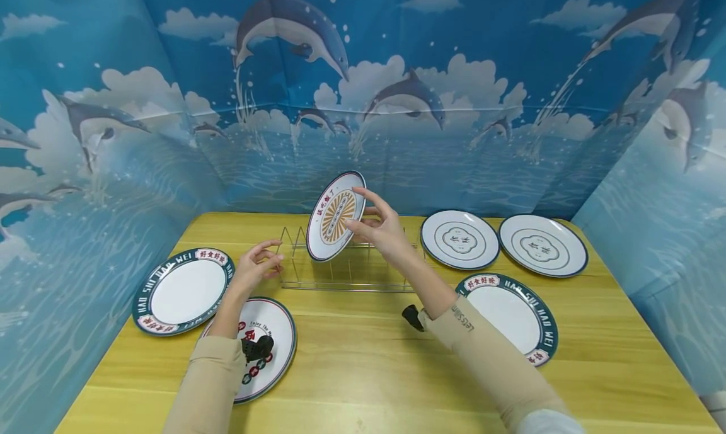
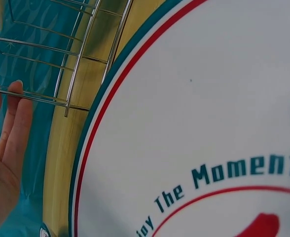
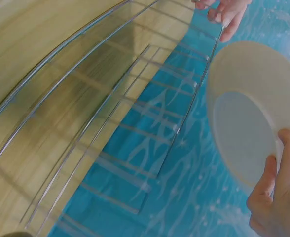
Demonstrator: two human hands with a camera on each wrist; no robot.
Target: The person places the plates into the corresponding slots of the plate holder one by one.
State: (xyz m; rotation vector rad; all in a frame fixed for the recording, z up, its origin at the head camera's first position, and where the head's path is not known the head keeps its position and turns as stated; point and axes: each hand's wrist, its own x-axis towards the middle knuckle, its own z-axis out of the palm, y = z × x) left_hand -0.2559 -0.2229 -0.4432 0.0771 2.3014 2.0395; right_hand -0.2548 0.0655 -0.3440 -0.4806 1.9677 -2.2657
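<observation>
My right hand (image 1: 382,229) pinches the rim side of a small white plate (image 1: 333,223) with an orange sunburst and red characters. Tilted on edge, the plate is held above a wire dish rack (image 1: 347,289); its plain underside (image 3: 243,128) faces the right wrist view. At the rack's left end, my left hand (image 1: 258,267) holds the end wire with curled fingers. The left wrist view shows those fingers (image 2: 18,123) against the wire. Below the left forearm lies a white plate (image 1: 278,333) reading "Enjoy The Moment", partly covered by the sleeve.
A green-rimmed plate (image 1: 187,289) lies at left, slightly overlapped by the left arm. Another green-rimmed plate (image 1: 507,314) is partly behind the right sleeve. Two white plates (image 1: 459,242) with dark edges lie at the back right. A dolphin-print curtain (image 1: 397,150) borders the wooden table (image 1: 363,358).
</observation>
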